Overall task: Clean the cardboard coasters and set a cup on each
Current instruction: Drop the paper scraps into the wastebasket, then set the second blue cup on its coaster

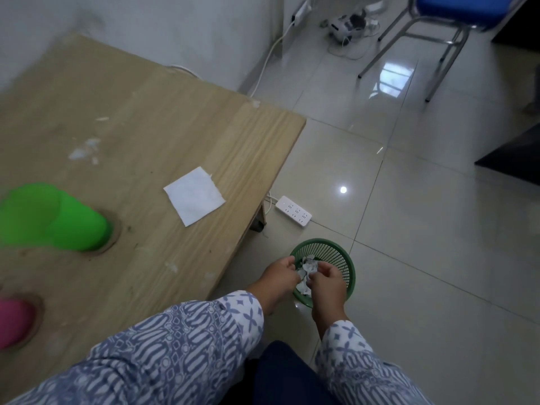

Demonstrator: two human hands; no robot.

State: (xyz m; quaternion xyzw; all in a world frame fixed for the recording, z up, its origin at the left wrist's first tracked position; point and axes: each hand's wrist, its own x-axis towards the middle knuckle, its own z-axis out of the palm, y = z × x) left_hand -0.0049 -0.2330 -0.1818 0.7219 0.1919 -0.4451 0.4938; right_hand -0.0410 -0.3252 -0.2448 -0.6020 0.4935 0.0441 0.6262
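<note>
1. Two cups already stood on round brown coasters at the left of the tabletop (181,121): a green cup (58,220) on one coaster (115,236) and a pink cup (13,323) on another coaster (38,312) nearer the person. Both were blurred, so how clean the coasters were could not be judged.
2. No bare coaster showed in view, so that part of the job looked largely done; anything further left lay outside the picture.
3. What seemed left was tidying: a flat white tissue (194,195) lay on the tabletop near its right edge, and white flecks (84,149) marked the wood further back.
4. The step in hand looked like discarding waste: crumpled paper (305,271) lay in a green basket (349,260) on the floor just beside the tabletop's corner.
5. Both arms reached down over the basket in patterned sleeves. The left hand (279,274) and right hand (325,283) were close together, fingers curled inward over the paper; whether they gripped it or had let go could not be told.
</note>
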